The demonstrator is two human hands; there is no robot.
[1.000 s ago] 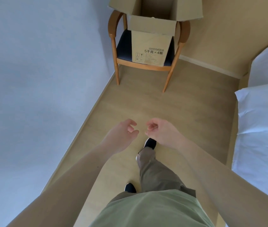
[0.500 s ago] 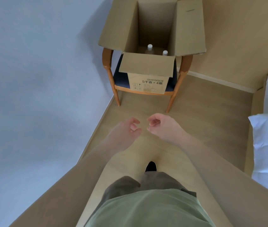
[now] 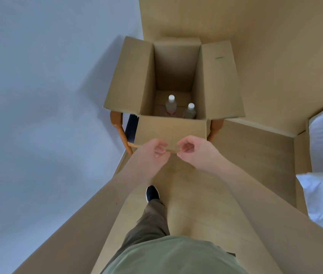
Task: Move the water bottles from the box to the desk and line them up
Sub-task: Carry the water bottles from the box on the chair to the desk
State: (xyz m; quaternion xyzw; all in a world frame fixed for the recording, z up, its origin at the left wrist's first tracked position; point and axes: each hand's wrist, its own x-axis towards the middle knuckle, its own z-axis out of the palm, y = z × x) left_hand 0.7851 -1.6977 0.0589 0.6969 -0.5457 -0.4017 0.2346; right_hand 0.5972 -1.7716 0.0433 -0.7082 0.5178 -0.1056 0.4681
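Bottles [image 3: 170, 104] [image 3: 189, 111] sit upright in the box [image 3: 173, 133], upper middle; both hands [image 3: 152, 153] [image 3: 195, 150] hover below, fingers loosely curled, holding nothing.

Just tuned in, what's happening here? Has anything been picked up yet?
Nothing is picked up yet. A person stands facing an open cardboard box that sits on a wooden chair against the wall. Two water bottles with white caps, the left bottle and the right bottle, stand upright at the bottom of the box. The left hand and right hand are held in front of the box's near flap, fingers loosely curled and holding nothing. The desk is not in view.
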